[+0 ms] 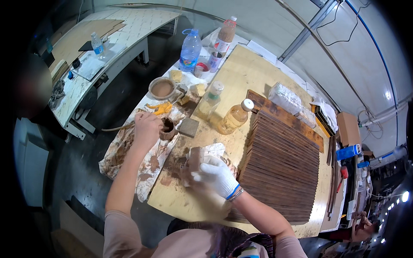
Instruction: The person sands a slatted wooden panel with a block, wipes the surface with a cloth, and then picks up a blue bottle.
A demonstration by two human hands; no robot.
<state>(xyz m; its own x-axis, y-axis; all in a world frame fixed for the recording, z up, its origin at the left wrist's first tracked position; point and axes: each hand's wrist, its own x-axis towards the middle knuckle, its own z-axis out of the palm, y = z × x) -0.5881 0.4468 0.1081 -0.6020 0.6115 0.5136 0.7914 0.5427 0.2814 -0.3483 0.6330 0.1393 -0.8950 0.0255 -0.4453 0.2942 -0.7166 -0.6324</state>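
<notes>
My bare left hand (147,128) is closed at the rim of a small brown-stained cup (168,129). A thin wooden handle (118,127) runs into its fingers from the left; the tool's other end is hidden. My right hand (217,175), in a white knitted glove, is closed on a flat brownish piece (195,160) smeared by motion, over the stained board. White crumpled cloth (213,150) shows behind this piece. A grey-brown square block (188,127) lies between the hands, just beyond them. Brown-smeared cloth (148,165) spreads under the cup.
Right of my hands lies a wide row of dark wooden strips (282,167). Beyond my hands stand an amber-liquid bottle (234,117), a clear bottle (210,102), a bowl of brown liquid (162,88) and a large blue bottle (190,50). A person is at the far left.
</notes>
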